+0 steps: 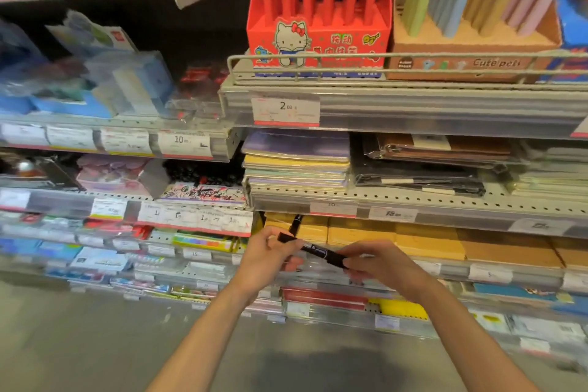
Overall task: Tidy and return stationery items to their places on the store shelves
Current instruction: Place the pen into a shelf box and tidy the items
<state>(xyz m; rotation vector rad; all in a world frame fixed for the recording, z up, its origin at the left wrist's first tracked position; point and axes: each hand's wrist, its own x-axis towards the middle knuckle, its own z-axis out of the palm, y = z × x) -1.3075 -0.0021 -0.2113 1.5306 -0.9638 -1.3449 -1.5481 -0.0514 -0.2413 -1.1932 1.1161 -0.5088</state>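
A black marker [321, 252] with a white label lies slanted between my two hands, in front of the lower shelves. My left hand [270, 259] grips its upper left end. My right hand [378, 267] pinches its lower right end. A second black pen [296, 223] sticks up from behind my left hand's fingers, in front of the yellow packs. Whether my left hand also holds this pen is hard to tell.
A red Hello Kitty pen box [318, 38] and a brown "Cute pet" box [471, 54] stand on the top wire-railed shelf [350, 86]. Below lie stacked notebooks [296, 162], wrapped dark covers [429, 162] and yellow packs [413, 237]. Crowded shelves fill the left. Grey floor lies below.
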